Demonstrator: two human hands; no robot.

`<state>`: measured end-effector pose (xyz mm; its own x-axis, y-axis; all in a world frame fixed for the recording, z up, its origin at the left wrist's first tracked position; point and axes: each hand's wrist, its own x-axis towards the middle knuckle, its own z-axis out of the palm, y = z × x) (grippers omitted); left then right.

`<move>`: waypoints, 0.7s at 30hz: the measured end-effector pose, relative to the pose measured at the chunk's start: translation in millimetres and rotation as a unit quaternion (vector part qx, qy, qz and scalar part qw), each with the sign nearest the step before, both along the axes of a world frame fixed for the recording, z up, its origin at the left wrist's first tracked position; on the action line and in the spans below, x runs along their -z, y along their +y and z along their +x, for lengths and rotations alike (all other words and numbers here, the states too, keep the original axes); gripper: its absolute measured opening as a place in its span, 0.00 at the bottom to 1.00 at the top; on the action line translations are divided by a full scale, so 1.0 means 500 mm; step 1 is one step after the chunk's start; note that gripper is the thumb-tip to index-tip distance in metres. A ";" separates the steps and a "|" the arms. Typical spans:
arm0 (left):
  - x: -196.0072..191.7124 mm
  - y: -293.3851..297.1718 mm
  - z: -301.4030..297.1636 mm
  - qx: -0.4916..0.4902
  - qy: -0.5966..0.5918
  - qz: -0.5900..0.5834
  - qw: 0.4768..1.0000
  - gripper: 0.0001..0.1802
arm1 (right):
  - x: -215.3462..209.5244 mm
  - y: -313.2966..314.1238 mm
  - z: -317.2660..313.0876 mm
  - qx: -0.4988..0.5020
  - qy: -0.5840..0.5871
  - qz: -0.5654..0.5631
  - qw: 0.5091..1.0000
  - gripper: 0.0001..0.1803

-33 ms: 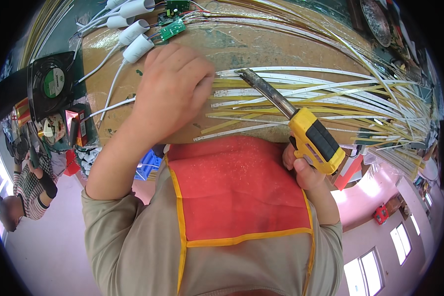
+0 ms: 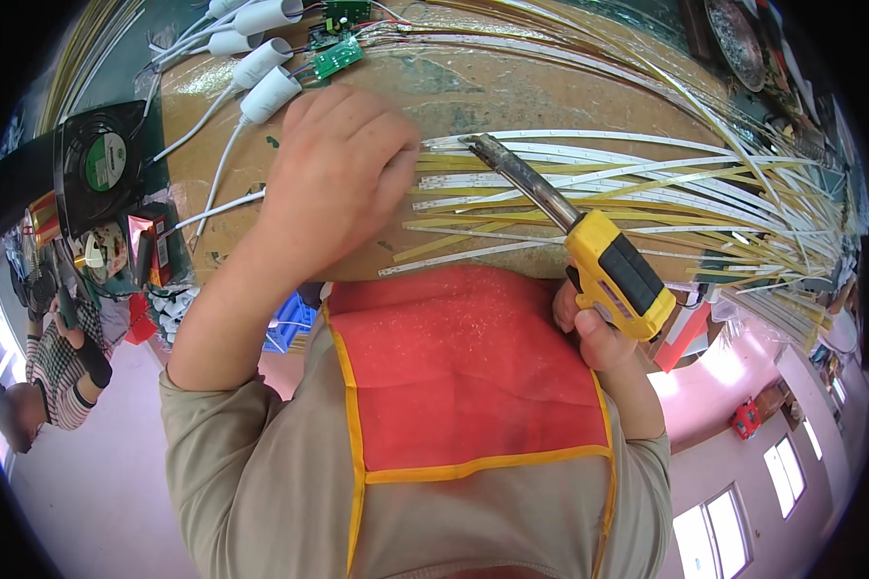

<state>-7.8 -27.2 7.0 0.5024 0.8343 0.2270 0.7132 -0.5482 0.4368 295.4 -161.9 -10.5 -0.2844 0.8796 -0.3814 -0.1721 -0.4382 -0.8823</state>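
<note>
My right hand (image 2: 589,333) is wrapped round the handle of a yellow and black soldering gun (image 2: 623,275). Its long metal barrel points up and left, and the dark tip lies over the ends of several thin white and yellow LED strips (image 2: 512,180) on the table. Left of that tip, my left hand (image 2: 343,179) is closed with its fingers curled down; what they hold, if anything, is hidden. A white cable (image 2: 224,208) runs under the left wrist. Just beyond this hand sit a white cylindrical housing (image 2: 270,95) and a small green circuit board (image 2: 338,58) with wires.
More white housings (image 2: 261,63) with cables lie at the far left of the brown tabletop (image 2: 444,92). A black fan (image 2: 104,162) stands at the left edge. Strips bunch up at the right. Another person (image 2: 63,367) is at the left, away from my hands.
</note>
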 end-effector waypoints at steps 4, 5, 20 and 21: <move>-0.001 0.001 0.001 0.004 0.000 -0.002 1.000 0.05 | -0.001 0.001 0.001 -0.004 -0.009 0.000 1.000 0.09; 0.000 0.002 0.000 0.004 0.000 0.001 1.000 0.05 | -0.003 0.002 0.000 -0.006 -0.011 -0.001 1.000 0.09; -0.004 0.014 -0.005 0.021 0.016 -0.026 0.999 0.05 | 0.010 -0.001 -0.012 -0.047 -0.072 0.037 0.996 0.35; -0.003 0.015 -0.006 0.023 0.016 -0.025 0.999 0.05 | 0.010 -0.001 -0.013 -0.045 -0.069 0.039 0.996 0.35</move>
<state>-10.9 -19.8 8.6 0.5473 0.8196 0.1695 0.7009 -0.5595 0.4424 288.7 -162.3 -15.3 -0.3134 0.8811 -0.3541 -0.0106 -0.3761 -0.9265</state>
